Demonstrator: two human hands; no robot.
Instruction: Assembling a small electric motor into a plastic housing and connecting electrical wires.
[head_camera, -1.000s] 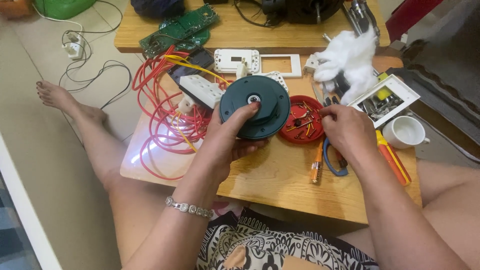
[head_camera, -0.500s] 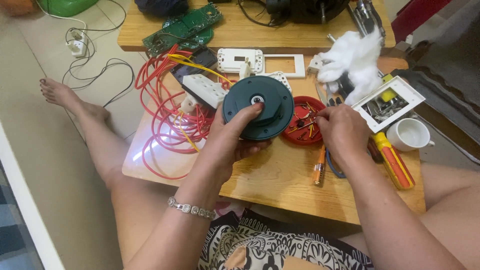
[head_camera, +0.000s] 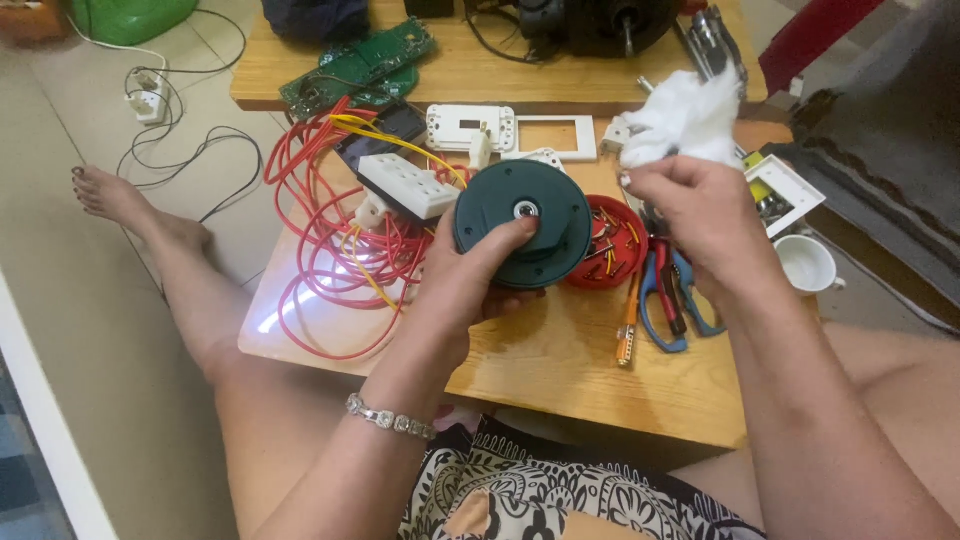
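My left hand (head_camera: 470, 280) grips a round dark green disc-shaped part (head_camera: 523, 222) with a small metal hub in its middle, thumb laid across its face, holding it just above the low wooden table (head_camera: 560, 360). My right hand (head_camera: 690, 215) is raised to the right of the disc with its fingertips pinched together; whether something small is between them cannot be told. A crumpled white cloth (head_camera: 685, 120) lies right behind that hand. Under the disc's right edge sits a red round dish (head_camera: 610, 245) with small bits of wire and screws.
A tangle of red and yellow wire (head_camera: 330, 240) with a white socket strip (head_camera: 408, 185) covers the table's left. Blue-handled pliers (head_camera: 668, 300), an orange screwdriver (head_camera: 630, 315), a white cup (head_camera: 806, 265), white switch plates (head_camera: 510, 130) and green circuit boards (head_camera: 360, 65) lie around.
My right hand has lifted from the red dish and the tools and now hovers higher, near the white cloth. The left hand keeps holding the green disc.
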